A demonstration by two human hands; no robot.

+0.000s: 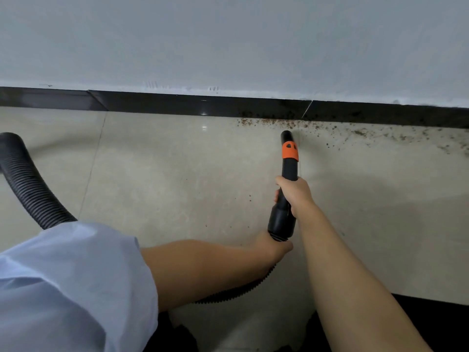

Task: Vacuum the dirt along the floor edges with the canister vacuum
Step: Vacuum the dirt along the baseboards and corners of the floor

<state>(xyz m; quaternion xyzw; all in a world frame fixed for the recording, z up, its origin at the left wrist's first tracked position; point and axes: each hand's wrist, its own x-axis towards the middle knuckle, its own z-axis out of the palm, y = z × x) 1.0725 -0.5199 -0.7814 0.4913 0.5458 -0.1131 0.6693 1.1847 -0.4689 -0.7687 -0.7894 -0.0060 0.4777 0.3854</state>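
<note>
Along the foot of the pale wall (228,41), one glossy black skirting board (177,104) meets a floor (165,179) of smooth beige tiles with thin grout lines. Brown crumbly dirt (279,122) lies scattered in a band against the skirting, thinning into loose specks toward the right edge. One vacuum nozzle (288,158), a black tapered plastic tube with a single orange band near its tip, points at the dirt, its mouth just short of the nearest crumbs. The right hand (294,193) grips the nozzle's middle, fingers curled round it. The left hand (272,246) holds the ribbed collar where the nozzle widens into the hose, clasping it from below. One black corrugated hose (28,181) runs back under the left forearm and reappears curving at the far left. A pale blue sleeve (63,280), rolled and creased, covers the left upper arm.
</note>
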